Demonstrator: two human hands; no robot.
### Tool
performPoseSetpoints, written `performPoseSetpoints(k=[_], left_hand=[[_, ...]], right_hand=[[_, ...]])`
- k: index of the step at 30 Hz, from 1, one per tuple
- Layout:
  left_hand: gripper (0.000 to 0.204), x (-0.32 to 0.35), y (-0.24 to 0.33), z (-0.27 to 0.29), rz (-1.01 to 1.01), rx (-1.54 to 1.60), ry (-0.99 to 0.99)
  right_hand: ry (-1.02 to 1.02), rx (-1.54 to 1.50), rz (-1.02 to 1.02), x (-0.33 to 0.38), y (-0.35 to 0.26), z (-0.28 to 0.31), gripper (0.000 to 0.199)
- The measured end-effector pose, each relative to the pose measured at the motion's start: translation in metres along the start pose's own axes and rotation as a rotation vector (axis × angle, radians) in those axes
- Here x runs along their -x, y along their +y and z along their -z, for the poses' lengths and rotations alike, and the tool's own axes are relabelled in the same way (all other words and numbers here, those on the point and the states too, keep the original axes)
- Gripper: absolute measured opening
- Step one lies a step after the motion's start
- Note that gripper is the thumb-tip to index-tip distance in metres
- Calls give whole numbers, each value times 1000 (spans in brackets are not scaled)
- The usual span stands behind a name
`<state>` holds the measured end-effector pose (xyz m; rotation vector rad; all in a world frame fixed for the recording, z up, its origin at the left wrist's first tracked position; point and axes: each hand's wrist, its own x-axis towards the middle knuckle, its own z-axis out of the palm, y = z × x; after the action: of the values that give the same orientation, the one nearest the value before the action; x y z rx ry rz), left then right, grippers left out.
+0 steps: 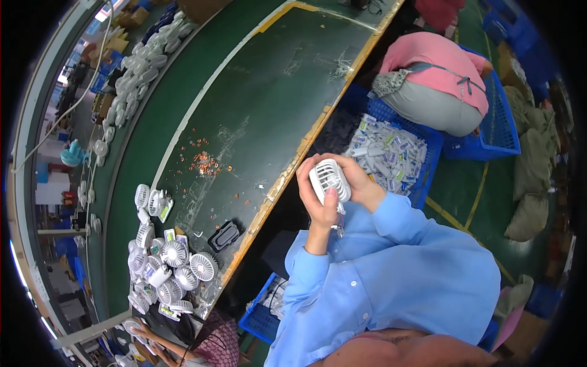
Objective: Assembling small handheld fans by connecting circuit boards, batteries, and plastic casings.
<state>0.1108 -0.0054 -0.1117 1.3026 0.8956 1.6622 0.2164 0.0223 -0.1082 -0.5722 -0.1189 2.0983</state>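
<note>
A small white fan head with a slotted grille [328,179] is held up between my two hands, beyond the bench edge and in front of my body. My left hand [315,205] wraps its near left side, thumb lying on the grille. Behind and to the right, my right hand [361,183] closes round it; some of its fingers are hidden by the fan. Under the fan, a small shiny piece [338,230] shows by my left wrist, too small to name. On the bench, a dark oval tray-like piece [224,236] lies nearest my left hand.
White handheld fans [174,254] lie heaped on the green bench [257,92]. Small copper-coloured parts [205,164] are scattered there. A blue crate [433,150] holds white pieces. A person in pink [437,67] bends nearby; another person's hand [143,333] is at lower left.
</note>
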Motion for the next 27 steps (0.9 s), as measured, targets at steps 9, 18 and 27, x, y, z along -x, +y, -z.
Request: performPoseSetpoints(k=[9, 18, 27], left_hand=[[83, 3, -3, 12, -118, -24, 17], [83, 5, 8, 19, -191, -160, -20], [75, 11, 7, 16, -224, -130, -94]], right_hand=[[27, 63, 1, -9, 19, -8, 28], [-208, -26, -1, 2, 23, -20, 32], [-33, 86, 75, 9, 24, 0, 19]])
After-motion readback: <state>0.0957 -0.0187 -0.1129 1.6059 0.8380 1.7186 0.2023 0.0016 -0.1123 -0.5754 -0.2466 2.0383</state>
